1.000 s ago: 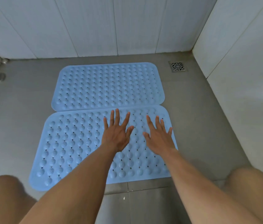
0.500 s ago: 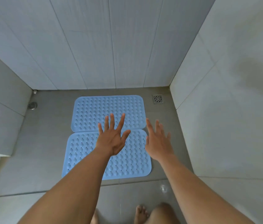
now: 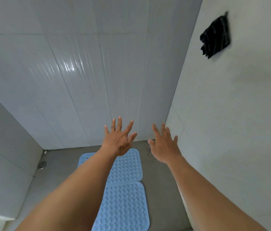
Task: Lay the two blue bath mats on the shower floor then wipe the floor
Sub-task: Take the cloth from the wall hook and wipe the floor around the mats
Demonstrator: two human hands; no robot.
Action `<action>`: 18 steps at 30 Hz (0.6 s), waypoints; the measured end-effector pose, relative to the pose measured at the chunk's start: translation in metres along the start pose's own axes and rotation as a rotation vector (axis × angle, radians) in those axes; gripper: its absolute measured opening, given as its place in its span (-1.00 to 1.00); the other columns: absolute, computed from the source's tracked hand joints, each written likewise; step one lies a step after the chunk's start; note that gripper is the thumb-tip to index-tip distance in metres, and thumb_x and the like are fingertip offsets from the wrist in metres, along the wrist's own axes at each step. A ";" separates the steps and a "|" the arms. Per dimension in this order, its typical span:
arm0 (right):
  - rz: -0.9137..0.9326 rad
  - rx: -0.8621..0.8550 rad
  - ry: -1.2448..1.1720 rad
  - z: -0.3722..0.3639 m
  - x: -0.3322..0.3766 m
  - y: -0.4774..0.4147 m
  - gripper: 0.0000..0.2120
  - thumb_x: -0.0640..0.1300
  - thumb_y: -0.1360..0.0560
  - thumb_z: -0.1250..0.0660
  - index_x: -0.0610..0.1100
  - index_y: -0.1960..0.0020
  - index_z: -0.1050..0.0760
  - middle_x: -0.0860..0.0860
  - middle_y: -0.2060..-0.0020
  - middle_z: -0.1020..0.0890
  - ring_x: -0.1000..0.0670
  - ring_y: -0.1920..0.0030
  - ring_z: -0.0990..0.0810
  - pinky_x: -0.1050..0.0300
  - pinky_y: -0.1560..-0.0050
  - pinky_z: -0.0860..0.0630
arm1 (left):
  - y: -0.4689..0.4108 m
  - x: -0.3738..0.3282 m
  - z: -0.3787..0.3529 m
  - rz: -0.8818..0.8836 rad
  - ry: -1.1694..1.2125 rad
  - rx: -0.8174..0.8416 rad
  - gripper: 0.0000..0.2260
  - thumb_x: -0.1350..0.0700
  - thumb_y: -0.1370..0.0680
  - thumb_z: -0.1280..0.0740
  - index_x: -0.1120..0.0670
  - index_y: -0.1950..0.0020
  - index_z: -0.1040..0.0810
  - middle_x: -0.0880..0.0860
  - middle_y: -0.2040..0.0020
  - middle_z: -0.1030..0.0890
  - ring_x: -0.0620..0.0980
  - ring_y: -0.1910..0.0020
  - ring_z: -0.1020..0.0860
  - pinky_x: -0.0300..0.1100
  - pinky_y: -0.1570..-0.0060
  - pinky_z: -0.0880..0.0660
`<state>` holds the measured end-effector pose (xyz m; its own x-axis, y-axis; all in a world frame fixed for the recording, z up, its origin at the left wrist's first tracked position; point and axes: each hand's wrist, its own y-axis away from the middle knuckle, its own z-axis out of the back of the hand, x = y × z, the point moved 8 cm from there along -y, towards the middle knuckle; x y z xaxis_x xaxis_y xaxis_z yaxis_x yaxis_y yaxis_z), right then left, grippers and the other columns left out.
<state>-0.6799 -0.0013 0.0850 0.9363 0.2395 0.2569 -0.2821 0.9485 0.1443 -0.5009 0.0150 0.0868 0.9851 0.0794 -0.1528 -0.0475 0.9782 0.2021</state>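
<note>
Glossy white wall tiles (image 3: 81,72) with a rippled sheen close in a matte grey shower floor (image 3: 61,157), where the far blue mat (image 3: 128,165) and the near blue mat (image 3: 124,207), both round-cornered rectangles studded with bumps, lie flat and edge to edge. Above them the left hand (image 3: 119,140) and right hand (image 3: 163,145) hang in the air, fingers spread, holding nothing. A dark striped cloth (image 3: 215,36) hangs on the right wall (image 3: 231,114), and a small drain grate (image 3: 149,151) shows just beside the right hand.
</note>
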 end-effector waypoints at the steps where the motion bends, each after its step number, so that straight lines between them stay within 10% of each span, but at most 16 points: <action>1: -0.005 -0.013 -0.001 0.016 -0.002 -0.003 -0.37 0.11 -0.68 0.01 0.08 -0.61 0.29 -0.12 -0.60 0.23 -0.17 -0.60 0.20 -0.37 -0.52 0.09 | -0.005 -0.006 0.014 -0.011 0.000 -0.011 -0.43 -0.30 -0.64 0.19 -0.20 -0.61 0.26 0.14 -0.61 0.30 0.21 -0.58 0.30 0.33 -0.50 0.20; 18: -0.256 -0.340 0.009 0.258 -0.036 -0.139 -0.31 0.09 -0.67 -0.08 0.09 -0.61 0.29 -0.09 -0.61 0.20 -0.15 -0.61 0.14 -0.33 -0.52 0.04 | -0.182 -0.108 0.262 -0.494 -0.040 -0.322 -0.43 -0.33 -0.62 0.19 -0.25 -0.57 0.33 0.10 -0.62 0.27 0.18 -0.59 0.28 0.31 -0.51 0.20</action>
<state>-0.7284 -0.1953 0.3022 0.9695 -0.0127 0.2446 0.0435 0.9917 -0.1212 -0.5550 -0.2215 0.3204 0.9083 -0.4017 -0.1165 0.3770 0.9069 -0.1881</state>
